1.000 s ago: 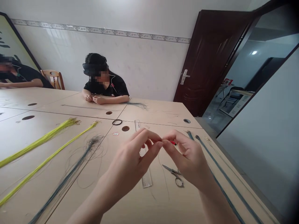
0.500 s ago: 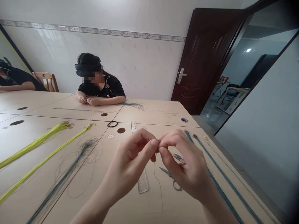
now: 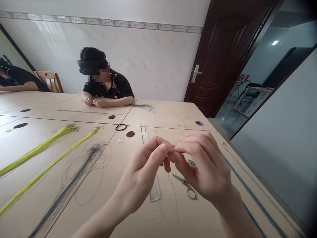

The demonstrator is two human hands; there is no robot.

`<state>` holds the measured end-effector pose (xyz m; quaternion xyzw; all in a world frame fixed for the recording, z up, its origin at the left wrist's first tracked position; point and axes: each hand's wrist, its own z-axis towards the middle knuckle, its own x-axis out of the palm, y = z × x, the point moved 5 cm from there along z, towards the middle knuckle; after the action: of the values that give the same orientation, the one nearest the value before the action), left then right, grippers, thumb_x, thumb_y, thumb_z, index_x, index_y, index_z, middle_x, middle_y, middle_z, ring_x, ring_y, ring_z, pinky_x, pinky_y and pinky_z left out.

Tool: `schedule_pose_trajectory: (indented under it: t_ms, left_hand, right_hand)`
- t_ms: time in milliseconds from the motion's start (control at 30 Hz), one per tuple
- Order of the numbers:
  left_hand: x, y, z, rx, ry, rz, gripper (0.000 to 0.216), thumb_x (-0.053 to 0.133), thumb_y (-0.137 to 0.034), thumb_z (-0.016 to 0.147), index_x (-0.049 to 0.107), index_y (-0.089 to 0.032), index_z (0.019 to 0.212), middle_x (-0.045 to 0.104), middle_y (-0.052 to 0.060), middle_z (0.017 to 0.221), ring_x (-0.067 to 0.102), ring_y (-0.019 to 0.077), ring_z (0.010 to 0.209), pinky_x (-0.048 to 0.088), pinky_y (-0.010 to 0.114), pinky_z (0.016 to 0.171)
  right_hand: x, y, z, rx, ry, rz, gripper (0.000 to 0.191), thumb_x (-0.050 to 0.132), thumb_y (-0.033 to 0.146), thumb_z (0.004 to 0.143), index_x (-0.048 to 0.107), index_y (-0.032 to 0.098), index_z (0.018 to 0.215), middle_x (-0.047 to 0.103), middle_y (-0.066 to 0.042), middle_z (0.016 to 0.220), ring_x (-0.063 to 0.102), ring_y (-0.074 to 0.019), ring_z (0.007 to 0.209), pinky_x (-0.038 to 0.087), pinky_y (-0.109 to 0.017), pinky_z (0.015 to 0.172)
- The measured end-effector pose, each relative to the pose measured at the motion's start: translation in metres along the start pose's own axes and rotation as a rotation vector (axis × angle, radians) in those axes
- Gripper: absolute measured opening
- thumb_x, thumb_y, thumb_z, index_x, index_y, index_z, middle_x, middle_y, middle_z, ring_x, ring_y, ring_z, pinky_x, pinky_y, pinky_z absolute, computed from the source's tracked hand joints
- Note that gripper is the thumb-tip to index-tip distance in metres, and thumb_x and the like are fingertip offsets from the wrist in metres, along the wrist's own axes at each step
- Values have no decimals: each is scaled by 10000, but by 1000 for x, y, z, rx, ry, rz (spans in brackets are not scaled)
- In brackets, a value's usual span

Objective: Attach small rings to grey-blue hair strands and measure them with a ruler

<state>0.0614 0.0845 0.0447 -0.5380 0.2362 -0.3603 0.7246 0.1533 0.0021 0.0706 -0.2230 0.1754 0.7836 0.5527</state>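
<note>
Head: thread (image 3: 176,200) down from left hand (image 3: 146,168)

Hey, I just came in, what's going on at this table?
A person has both bare hands together over the table, the left hand and right hand meeting at the fingertips. The left pinches a fine thread, which trails below; the right's exact grip is hard to tell. Scissors and a clear ruler lie beneath them. Bundles of yellow strands lie to the left. Across the table, a co-worker in black leans on folded forearms.
</note>
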Motion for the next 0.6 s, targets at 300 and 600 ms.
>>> schedule_pose_trajectory:
  t_ms: [300,600]
  left_hand:
    - [-5,-5,-2,19,-110,401,163,535,-271,879,629,-217,758,557,-33,622,499,106,602,393,198,509]
    - [-8,-12,-3,143,-181,437,188,528,-207,869,566,-208,685,544,-47,610,466,86,571,371,178,476]
  right_hand:
    - [-5,3,3,-34,-37,-105,76,580,92,867,543,127,811,615,-64,775,562,-177,782,462,-340,675]
    - [-7,-5,3,-5,-39,-46,89,581,71,846,536,143,819,614,-50,798,565,-171,811,468,-344,736]
